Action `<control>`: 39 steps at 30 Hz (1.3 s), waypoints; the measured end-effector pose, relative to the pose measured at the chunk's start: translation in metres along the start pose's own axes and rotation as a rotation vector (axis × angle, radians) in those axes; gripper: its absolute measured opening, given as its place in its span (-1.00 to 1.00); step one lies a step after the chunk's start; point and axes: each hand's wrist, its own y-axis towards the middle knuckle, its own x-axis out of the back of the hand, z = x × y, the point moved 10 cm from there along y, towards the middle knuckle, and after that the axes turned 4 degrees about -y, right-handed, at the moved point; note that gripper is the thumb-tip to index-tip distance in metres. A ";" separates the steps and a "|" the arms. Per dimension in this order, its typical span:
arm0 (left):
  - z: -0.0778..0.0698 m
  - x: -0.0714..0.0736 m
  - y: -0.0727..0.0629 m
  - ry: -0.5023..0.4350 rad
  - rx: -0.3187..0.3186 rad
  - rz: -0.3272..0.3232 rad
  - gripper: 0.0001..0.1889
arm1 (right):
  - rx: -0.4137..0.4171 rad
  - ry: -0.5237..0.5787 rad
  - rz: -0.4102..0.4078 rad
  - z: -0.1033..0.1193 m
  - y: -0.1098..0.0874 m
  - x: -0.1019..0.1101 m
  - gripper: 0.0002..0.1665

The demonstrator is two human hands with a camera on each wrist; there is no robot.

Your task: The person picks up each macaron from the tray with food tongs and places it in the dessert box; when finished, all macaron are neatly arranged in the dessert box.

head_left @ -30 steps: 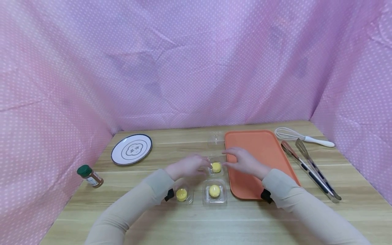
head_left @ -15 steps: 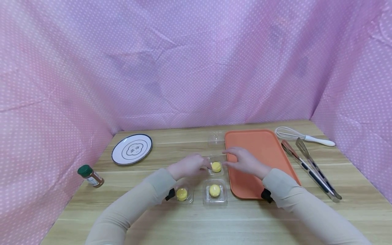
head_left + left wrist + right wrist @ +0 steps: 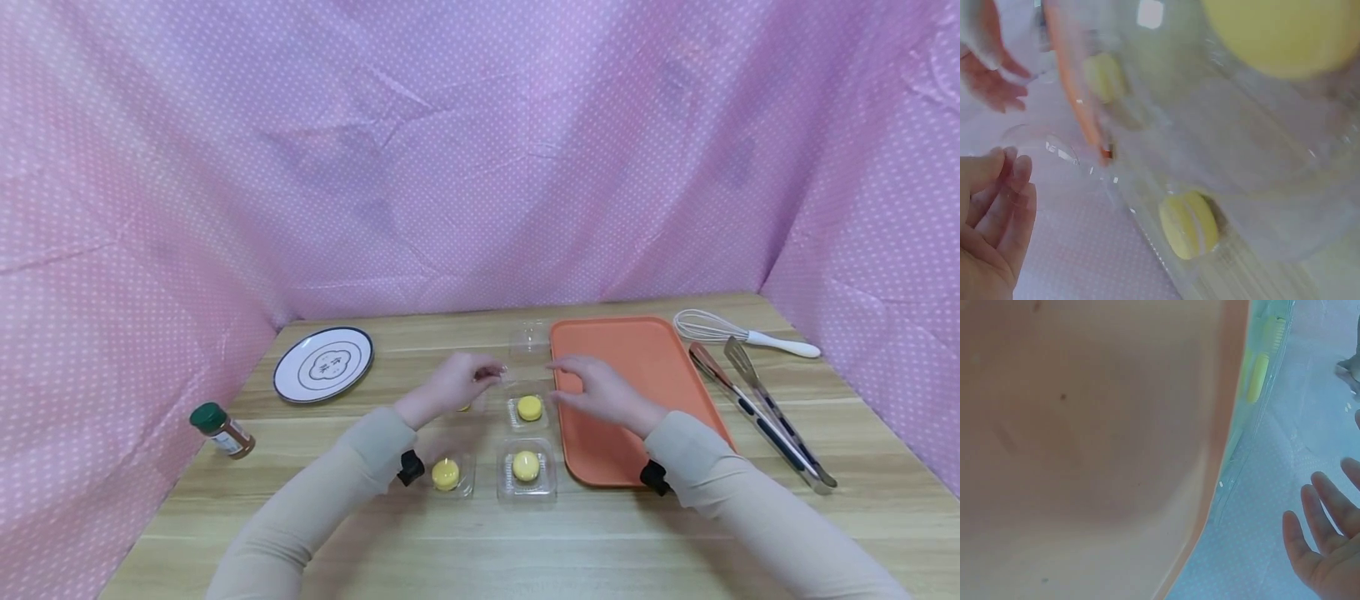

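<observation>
My left hand (image 3: 467, 383) pinches the edge of a clear plastic lid (image 3: 1054, 150) between thumb and fingertips; its outline is faint. Below and right of that hand, a yellow macaron (image 3: 529, 407) sits in a clear plastic container (image 3: 516, 419). Nearer the front are a second macaron (image 3: 526, 466) and a third macaron (image 3: 446, 474), each in clear plastic. A further yellow macaron (image 3: 464, 408) shows partly beneath the left hand. With fingers spread and holding nothing, my right hand (image 3: 596, 392) hovers over the left side of the orange tray (image 3: 637, 358).
Behind the containers lies another clear plastic piece (image 3: 529, 337). A white plate (image 3: 322, 367) and a green-capped spice jar (image 3: 222, 432) stand at left. On the right are a whisk (image 3: 750, 337) and tongs (image 3: 765, 417). Pink dotted cloth (image 3: 480, 167) encloses the table.
The left hand has moved away from the container beside the tray, back and to the left, with the clear lid in its fingers. My right hand has hardly moved.
</observation>
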 end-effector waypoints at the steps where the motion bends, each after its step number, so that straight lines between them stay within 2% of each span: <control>1: 0.004 0.003 0.000 -0.056 0.038 -0.022 -0.82 | 0.008 0.001 -0.011 0.002 0.000 0.001 -0.41; 5: 0.019 0.010 -0.001 -0.310 0.170 -0.094 -0.81 | 0.042 0.004 -0.069 0.007 0.002 0.006 -0.31; 10: 0.028 0.009 -0.005 -0.538 0.263 -0.134 -0.76 | 0.088 0.013 -0.134 0.014 0.004 0.010 -0.19; 18: 0.031 0.003 -0.006 -0.816 0.340 -0.163 -0.71 | 0.150 -0.020 -0.209 0.024 0.003 0.017 0.00; 23: 0.030 -0.002 -0.008 -0.966 0.375 -0.180 -0.70 | 0.187 -0.047 -0.236 0.029 0.003 0.018 0.04; 33: 0.026 -0.014 -0.009 -1.125 0.431 -0.142 -0.71 | 0.279 -0.117 -0.275 0.038 0.000 0.017 -0.04; 36: 0.025 -0.015 -0.008 -1.099 0.431 -0.136 -0.69 | 0.293 -0.111 -0.286 0.039 -0.001 0.019 -0.04; 39: 0.025 -0.012 -0.007 -0.994 0.416 -0.135 -0.61 | 0.297 -0.111 -0.284 0.039 -0.001 0.019 -0.05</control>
